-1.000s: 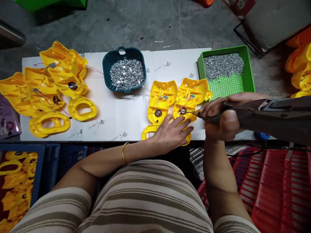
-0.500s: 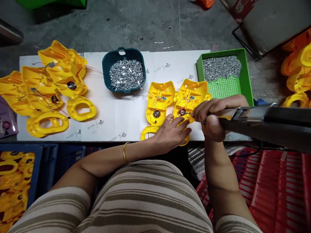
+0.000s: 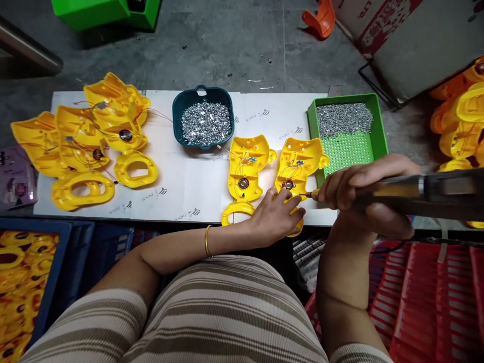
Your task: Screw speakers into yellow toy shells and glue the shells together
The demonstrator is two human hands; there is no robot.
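My right hand [image 3: 372, 194] is wrapped round a dark electric screwdriver [image 3: 449, 186], its thin bit pointing left towards my left fingertips. My left hand [image 3: 276, 217], fingers spread, rests over the lower end of the right-hand yellow plastic shell [image 3: 298, 159]. That shell has a round speaker [image 3: 288, 184], a small green circuit board [image 3: 300, 163] and thin wires inside. Close on its left lies a matching yellow shell [image 3: 245, 169] with the same parts. Below this one is a yellow ring-shaped piece [image 3: 229, 210]. My left hand hides part of the right shell's lower end.
A dark teal basket [image 3: 177, 118] of small metal parts stands behind the shells. To the right, a green tray [image 3: 381, 131] holds many screws. More wired yellow shells [image 3: 75, 131] lie at left. Blue crates [image 3: 62, 267] and red crates [image 3: 423, 302] stand along the near edge.
My right hand has drawn the screwdriver back rightwards, so its bit has left the right shell's speaker. My left hand stays on the shell's lower end. The camera view has shifted slightly.
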